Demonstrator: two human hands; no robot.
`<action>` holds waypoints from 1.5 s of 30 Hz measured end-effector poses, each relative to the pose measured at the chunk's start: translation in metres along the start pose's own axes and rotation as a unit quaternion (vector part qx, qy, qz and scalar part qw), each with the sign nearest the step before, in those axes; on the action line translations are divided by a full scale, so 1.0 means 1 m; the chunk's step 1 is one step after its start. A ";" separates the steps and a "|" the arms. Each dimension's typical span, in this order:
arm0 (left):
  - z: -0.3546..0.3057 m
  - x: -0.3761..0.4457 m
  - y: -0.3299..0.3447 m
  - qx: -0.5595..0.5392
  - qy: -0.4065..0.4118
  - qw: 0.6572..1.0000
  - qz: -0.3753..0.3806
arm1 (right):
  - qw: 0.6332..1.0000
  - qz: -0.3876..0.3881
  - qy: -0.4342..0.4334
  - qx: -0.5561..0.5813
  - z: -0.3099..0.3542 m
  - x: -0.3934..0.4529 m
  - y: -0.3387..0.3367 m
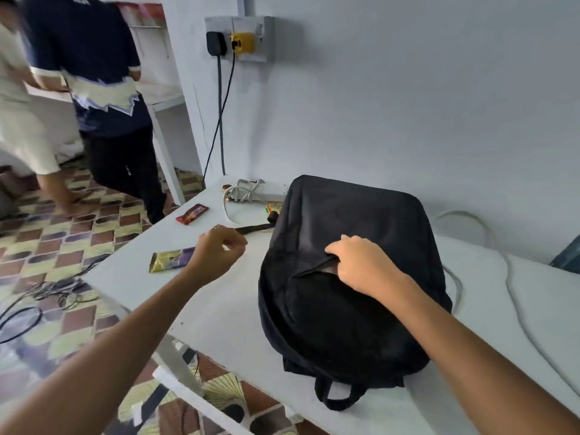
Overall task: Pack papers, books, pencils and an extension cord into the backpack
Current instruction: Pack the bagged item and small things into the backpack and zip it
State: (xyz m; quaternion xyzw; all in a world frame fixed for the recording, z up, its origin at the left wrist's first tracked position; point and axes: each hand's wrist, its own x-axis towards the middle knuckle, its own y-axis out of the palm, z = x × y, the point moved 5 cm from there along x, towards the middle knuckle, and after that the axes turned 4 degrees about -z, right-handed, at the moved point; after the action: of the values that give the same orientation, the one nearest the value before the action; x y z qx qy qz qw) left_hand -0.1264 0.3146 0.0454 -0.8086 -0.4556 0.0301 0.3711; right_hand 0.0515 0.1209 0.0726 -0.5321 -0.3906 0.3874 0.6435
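Both hands are out over the white table (219,315). Her or his right hand (361,265) lies on the one black backpack (348,293), fingers curled into the slit of a pocket opening and gripping its edge. The left hand (219,249) hangs above the tabletop just left of the bag, fingers curled in with thumb against forefinger; whether it pinches anything I cannot tell.

That backpack lies flat in the middle of the table, its carry loop (340,395) toward the near edge. One dark strap (254,229) trails out from its far left side toward the left hand.

Two snack wrappers lie on the table: a red one (192,214) farther back and a gold and purple one (171,259) just beside the left wrist. One white extension cord (251,191) sits bundled at the far edge, by the wall. Another white cable (514,296) runs across the table right of the bag.

Two people stand at the far left, on the patterned floor (47,246). On the wall, one socket box (238,37) carries two plugs, one black, one yellow.
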 end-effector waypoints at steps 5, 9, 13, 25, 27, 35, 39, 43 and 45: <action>0.100 -0.002 -0.036 0.152 -0.130 0.978 -0.051 | 0.998 0.008 0.016 0.052 0.005 0.001 -0.004; 0.152 0.004 -0.029 0.301 -0.144 0.939 0.084 | 0.997 0.008 0.038 0.074 0.004 0.004 -0.003; 0.149 -0.003 -0.026 0.324 -0.081 0.943 0.010 | 0.995 0.014 0.054 0.077 0.000 0.005 0.002; 0.036 -0.020 -0.029 -0.038 -0.081 0.995 0.047 | 0.990 -0.003 0.056 0.126 -0.005 0.010 -0.003; -0.009 -0.030 -0.019 -0.155 -0.104 0.974 0.127 | 0.983 -0.024 0.060 0.174 -0.007 0.014 -0.013; -0.144 -0.094 0.076 -0.466 -0.239 0.744 0.414 | 0.957 -0.102 0.094 0.256 -0.019 0.015 -0.057; -0.166 -0.089 0.112 -0.540 -0.289 0.715 0.337 | 0.962 -0.109 0.076 0.237 -0.017 0.009 -0.066; -0.170 -0.066 0.133 -0.516 -0.311 0.766 0.222 | 0.972 -0.112 0.057 0.199 -0.009 0.002 -0.072; -0.168 -0.058 0.131 -0.448 -0.314 0.815 0.192 | 0.976 -0.114 0.046 0.179 -0.004 -0.002 -0.076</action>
State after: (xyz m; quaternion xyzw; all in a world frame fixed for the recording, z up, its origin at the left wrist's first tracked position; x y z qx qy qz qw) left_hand -0.0015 0.1334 0.0676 -0.9031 -0.3462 0.1450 -0.2087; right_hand 0.0611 0.1075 0.1468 -0.3774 -0.3427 0.3500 0.7859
